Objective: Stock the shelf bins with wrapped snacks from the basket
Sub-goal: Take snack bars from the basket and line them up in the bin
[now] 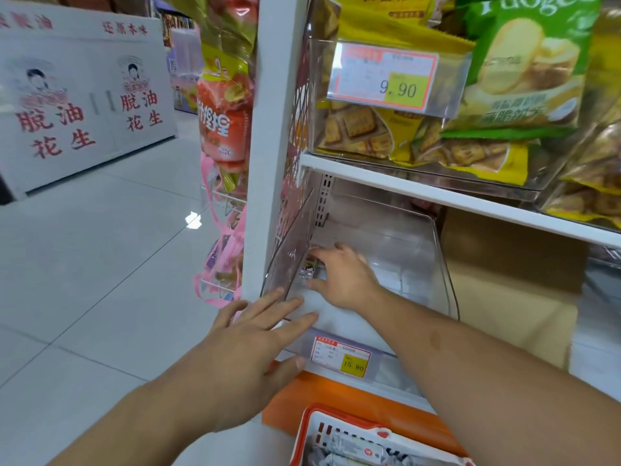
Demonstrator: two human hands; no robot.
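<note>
Forearms fill the lower frame, both reaching up and away toward the shelving. Below them, at the bottom edge, sits the basket (311, 428), red-rimmed with white slotted walls, holding wrapped snacks (353, 447) in pale wrappers; these lie close under the right forearm, below and behind both hands. Left hand (248, 344) is released, fingers spread flat, fingertips touching the front lip of the clear bin (440, 264) on the lower shelf, apparently steadying it. Right hand (342, 277) is deep inside that bin, at its left rear corner, fingers curled down over a small wrapped item (307, 271); whether it is gripping or just letting go cannot be told, the fingers hide the contact. Bin otherwise looks nearly bare, so stocking seems at an early stage. A price tag (340, 355) hangs on the bin front. The upper shelf bin (322, 95) is already full of yellow cracker bags, with green bags (524, 72) beside it. Key relation for the next move, as a judgement: supply lies toward the body and down, the bin up and forward, so each load travels along that near-to-far line. The right hand is farther in, so it has the longer trip back; the left hand, at the bin lip, is nearer the basket but offset to its left. Snack long axes in the basket run roughly left to right.
</note>
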